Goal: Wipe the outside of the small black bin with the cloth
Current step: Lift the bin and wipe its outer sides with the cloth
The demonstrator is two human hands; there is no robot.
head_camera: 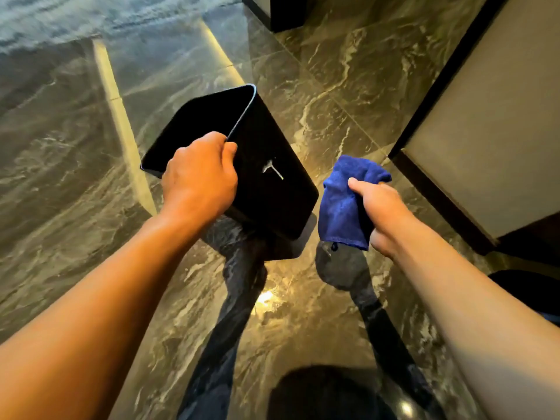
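Floor (348,71): dark polished marble with pale veining, filling most of the view; warm light glares off it below the bin and between the person's legs.
Cabinet (485,122): a tall grey panel with dark trim at the right edge, its base meeting the floor just right of the cloth.
Rug (91,16): a blue-grey textured strip along the top left, well apart from the bin.
Legs (230,313): dark trousers run from the bottom of the frame; one foot is hidden under the bin, the other foot in a dark sock shows just below the cloth.
Small black bin (272,177): a square, glossy black bin held up off the floor and tilted, its open mouth turned up and to the left, one flat side facing the camera. A pale smear or streak sits on that side, near its middle. The rim catches a thin line of light.
Left hand (200,177): clamped on the near rim of the bin, fingers curled over the edge into the opening, thumb pressed on the outer face; it carries the bin alone.
Right hand (381,210): closed in a fist around the cloth, beside the bin's right lower corner and not touching the bin.
Cloth (342,204): blue microfibre, bunched, hanging loose below and above the fist; near the bin's side but apart from it.
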